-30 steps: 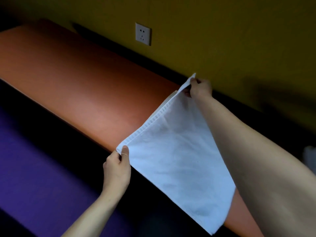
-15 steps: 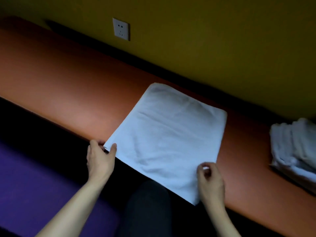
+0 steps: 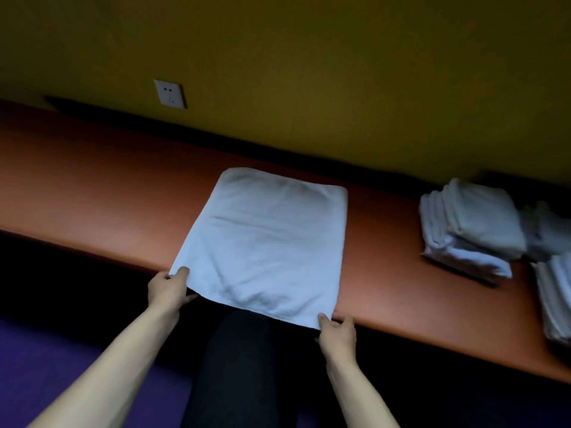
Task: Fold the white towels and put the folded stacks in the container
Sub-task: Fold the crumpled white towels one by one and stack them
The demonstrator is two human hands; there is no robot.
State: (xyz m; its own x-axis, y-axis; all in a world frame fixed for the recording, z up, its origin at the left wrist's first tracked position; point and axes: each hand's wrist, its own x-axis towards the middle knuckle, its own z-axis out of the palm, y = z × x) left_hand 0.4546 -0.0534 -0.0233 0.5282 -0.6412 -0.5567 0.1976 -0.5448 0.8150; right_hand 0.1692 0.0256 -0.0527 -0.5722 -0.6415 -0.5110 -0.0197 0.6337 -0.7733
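**White towel flat on the orange bench, both near corners pinched**

A yellow wall (image 3: 309, 72) rises behind a long orange bench (image 3: 92, 193) that crosses the view. A white towel (image 3: 265, 239), folded once, lies flat on the bench, its near edge hanging just over the front lip above a dark-clothed knee (image 3: 238, 359). To the right, well apart from it, sits a stack of folded towels (image 3: 469, 223), with more white towels (image 3: 553, 298) beside it at the frame edge. The left hand (image 3: 167, 288) pinches the towel's near left corner, thumb on top. The right hand (image 3: 336, 330) pinches the near right corner likewise. A white wall socket (image 3: 170, 93) sits above the bench.
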